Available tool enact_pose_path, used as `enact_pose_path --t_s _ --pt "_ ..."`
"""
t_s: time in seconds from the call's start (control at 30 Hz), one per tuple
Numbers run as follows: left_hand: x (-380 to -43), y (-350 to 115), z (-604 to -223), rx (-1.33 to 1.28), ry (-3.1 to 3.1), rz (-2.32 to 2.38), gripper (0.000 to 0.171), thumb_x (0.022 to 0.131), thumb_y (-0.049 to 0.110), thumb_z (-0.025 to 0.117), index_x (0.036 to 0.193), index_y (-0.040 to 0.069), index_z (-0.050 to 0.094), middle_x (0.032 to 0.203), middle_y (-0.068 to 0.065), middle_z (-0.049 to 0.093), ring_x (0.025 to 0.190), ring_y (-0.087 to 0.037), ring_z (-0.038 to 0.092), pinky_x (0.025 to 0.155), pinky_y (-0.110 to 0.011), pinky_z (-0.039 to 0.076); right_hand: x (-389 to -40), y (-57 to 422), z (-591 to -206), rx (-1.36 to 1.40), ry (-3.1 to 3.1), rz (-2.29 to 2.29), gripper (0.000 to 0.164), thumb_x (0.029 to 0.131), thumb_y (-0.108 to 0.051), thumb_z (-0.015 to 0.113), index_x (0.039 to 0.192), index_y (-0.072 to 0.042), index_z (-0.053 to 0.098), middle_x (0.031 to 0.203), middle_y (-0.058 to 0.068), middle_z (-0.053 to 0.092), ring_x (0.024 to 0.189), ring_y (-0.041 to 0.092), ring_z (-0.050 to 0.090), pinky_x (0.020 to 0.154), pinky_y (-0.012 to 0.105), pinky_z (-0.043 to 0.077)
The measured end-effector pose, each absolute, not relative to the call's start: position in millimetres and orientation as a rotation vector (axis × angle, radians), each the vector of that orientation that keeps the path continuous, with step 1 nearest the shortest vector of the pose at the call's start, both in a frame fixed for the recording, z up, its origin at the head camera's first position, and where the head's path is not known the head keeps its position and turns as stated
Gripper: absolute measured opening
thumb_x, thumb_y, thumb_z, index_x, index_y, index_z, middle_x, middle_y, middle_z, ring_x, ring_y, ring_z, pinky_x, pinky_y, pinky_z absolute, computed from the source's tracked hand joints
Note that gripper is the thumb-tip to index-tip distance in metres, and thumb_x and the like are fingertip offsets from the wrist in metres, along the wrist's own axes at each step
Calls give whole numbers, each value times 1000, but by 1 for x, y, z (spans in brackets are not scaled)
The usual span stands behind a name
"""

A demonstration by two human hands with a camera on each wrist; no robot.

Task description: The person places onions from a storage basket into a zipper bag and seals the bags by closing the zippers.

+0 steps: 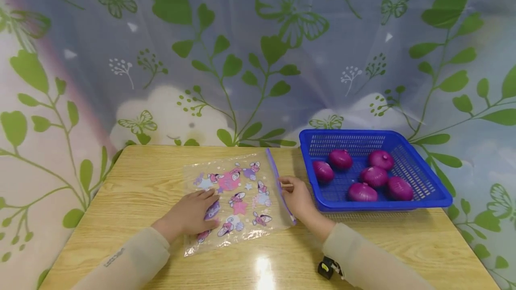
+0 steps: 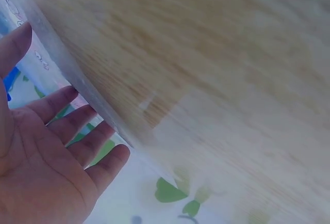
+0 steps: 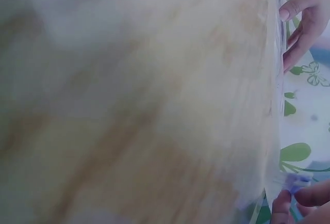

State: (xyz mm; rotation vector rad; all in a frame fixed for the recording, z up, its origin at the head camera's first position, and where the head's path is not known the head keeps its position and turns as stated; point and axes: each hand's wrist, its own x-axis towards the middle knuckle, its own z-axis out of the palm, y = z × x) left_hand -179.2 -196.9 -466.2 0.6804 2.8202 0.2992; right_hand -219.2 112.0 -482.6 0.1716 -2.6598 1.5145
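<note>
A clear zip bag printed with pink and purple cartoon figures lies on the wooden table, its purple zip edge toward the right. My left hand rests on the bag's left part with fingers spread; in the left wrist view its fingers look extended against the plastic. At the zip edge, my right hand pinches the bag between thumb and fingers. The right wrist view catches those fingertips beside a bit of purple zip. I cannot tell whether the zip is parted.
A blue plastic basket holding several purple onions stands right of the bag, near the right hand. A small black object is by the right sleeve. Behind the table hangs a cloth with leaves and butterflies.
</note>
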Motion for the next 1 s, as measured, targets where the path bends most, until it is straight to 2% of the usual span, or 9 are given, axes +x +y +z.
enact_pose_path --t_s 0.17,0.37,0.53,0.77,1.0 --pt "-179 -196 -464 697 2820 294 72 92 43 69 146 1 47 156 -20 38 142 -43 34 116 -58 28 -222 112 -484 142 -2669 1550 31 87 12 60 118 11 63 103 25 70 95 38 69 82 45 58" --pt "-179 -192 -461 753 2823 341 69 92 39 70 143 -3 49 152 -23 41 140 -45 37 115 -57 30 -222 114 -484 67 -2654 1614 27 84 9 62 110 14 65 85 19 71 77 24 68 67 30 57" --pt "-180 -187 -461 791 2834 361 66 92 37 70 140 -4 51 149 -26 44 139 -44 39 115 -56 31 -222 115 -485 53 -2644 1666 27 82 10 62 108 16 65 82 17 71 70 15 63 60 21 50" --pt "-182 -179 -467 793 2850 391 62 95 36 66 140 -3 52 148 -25 46 139 -42 40 116 -54 30 -220 115 -486 79 -2622 1691 26 81 12 60 107 15 67 79 11 68 68 13 60 59 21 51" --pt "-184 -166 -468 801 2865 442 56 98 34 63 141 1 52 147 -20 49 139 -39 42 116 -54 31 -218 116 -481 63 -2614 1706 26 83 10 61 108 15 67 83 14 69 68 13 59 57 20 48"
